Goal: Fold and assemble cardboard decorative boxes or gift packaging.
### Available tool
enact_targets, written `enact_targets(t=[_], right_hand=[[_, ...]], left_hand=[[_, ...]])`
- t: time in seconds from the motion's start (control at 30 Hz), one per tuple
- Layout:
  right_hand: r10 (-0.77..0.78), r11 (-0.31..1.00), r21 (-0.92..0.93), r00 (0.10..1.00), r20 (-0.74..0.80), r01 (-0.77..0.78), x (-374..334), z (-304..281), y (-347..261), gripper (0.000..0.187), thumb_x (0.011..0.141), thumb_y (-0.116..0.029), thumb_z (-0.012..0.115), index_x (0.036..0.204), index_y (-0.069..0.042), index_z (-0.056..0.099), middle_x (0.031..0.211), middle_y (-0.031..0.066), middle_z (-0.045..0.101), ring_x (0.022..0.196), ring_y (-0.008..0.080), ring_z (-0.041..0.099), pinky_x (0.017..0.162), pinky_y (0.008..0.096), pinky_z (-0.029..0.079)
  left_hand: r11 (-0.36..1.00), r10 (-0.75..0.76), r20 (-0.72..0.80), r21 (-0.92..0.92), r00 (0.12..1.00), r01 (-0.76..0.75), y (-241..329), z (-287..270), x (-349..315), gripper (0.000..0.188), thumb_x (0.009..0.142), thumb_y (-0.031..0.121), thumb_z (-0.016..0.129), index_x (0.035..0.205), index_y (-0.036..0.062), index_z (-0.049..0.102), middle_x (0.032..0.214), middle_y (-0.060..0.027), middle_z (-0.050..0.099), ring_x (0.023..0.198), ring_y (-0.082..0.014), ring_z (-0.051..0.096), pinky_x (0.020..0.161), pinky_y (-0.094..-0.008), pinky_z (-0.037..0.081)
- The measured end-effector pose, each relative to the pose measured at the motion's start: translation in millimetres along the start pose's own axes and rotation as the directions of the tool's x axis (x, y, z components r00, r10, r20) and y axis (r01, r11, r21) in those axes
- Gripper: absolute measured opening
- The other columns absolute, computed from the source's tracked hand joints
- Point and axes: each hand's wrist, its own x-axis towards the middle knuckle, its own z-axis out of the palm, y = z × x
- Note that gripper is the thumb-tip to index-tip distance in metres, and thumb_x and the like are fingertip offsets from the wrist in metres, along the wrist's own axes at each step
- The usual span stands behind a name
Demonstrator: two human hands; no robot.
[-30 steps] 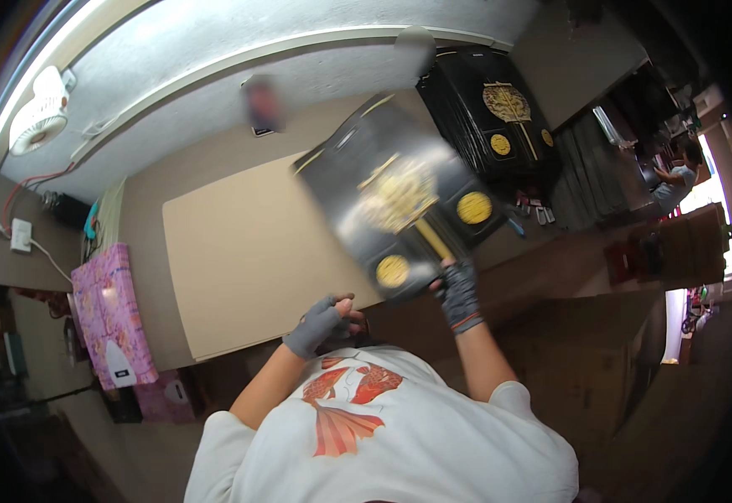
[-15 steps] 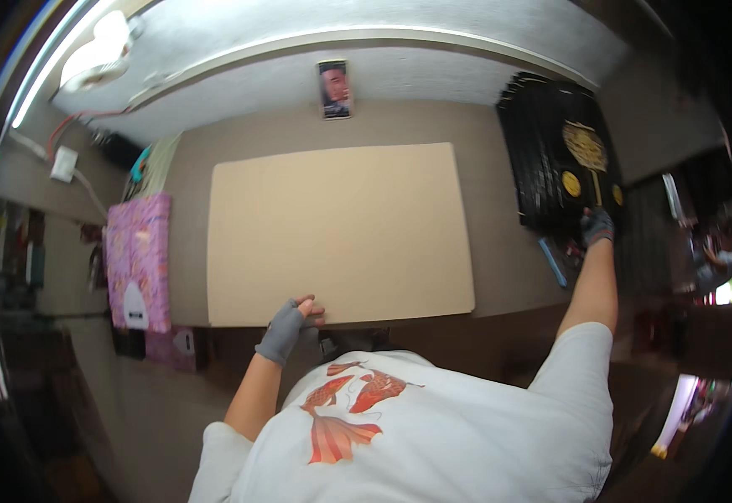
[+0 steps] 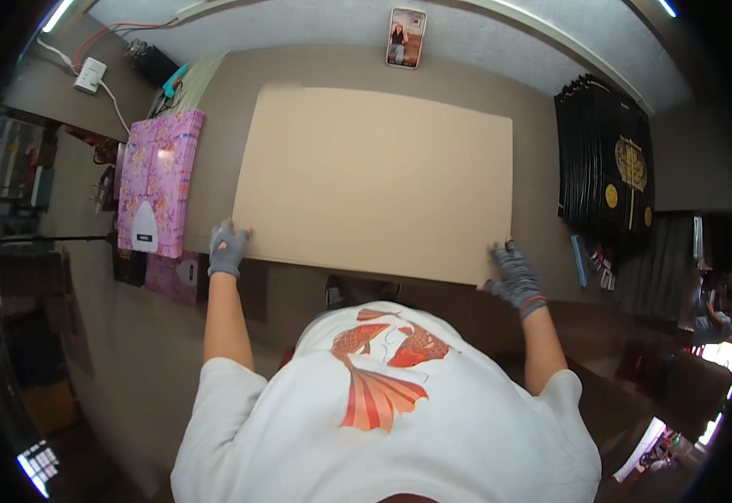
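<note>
Now the right hand (image 3: 514,275) has left the black stack (image 3: 592,163) for cardboard (image 3: 374,184).

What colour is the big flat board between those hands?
Plain tan: the flat rectangular board, best seen in the head view.

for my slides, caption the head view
Gloved left hand and gloved right hand at the near corners of a tan board, between purple stack and black stack.

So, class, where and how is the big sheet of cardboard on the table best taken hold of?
Probably by the two near corners of the cardboard, from the near side: it lies wide and flat, its near edge close to the front of the table. The left hand and right hand are at those corners.
</note>
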Motion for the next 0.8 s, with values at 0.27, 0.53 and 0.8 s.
enact_targets(t=[0.27,0.53,0.8], right_hand=[[0.281,0.959,-0.021,0.944,0.170,-0.282,-1.2,-4.0,-35.2,0.097,0.064,-0.040,0.087,0.146,-0.016,0.041,0.153,0.0315,0.019,0.143,0.0401,0.025,0.117,0.0418,0.027],[0.119,0.993,-0.009,0.992,0.051,-0.119,-19.2,25.0,-11.3,0.058,0.078,-0.032,0.078,0.129,-0.012,0.061,0.148,0.0274,0.036,0.136,0.0404,0.039,0.110,0.0422,0.038],[0.324,0.678,0.735,0.887,-0.330,0.025,-30.0,25.2,4.8,0.062,0.087,-0.022,0.069,0.142,-0.011,0.044,0.138,0.0185,0.050,0.125,0.0337,0.050,0.105,0.0392,0.042]], left_hand=[[1.000,0.006,0.205,-0.017,0.979,-0.002,33.5,-26.2,5.7,0.063,0.079,0.038,0.068,0.121,-0.0073,0.056,0.116,-0.0288,0.061,0.107,-0.0416,0.060,0.092,-0.0443,0.048],[0.957,0.126,0.097,-0.276,0.987,-0.095,17.5,-47.6,14.2,0.046,0.080,0.034,0.070,0.106,-0.0033,0.061,0.093,-0.0159,0.067,0.084,-0.0274,0.064,0.072,-0.0382,0.052],[0.702,-0.017,0.513,-0.605,0.858,0.375,-7.9,-54.5,38.0,0.025,0.084,0.033,0.069,0.093,0.0096,0.068,0.076,0.0029,0.059,0.061,-0.0069,0.051,0.050,-0.0252,0.040]])
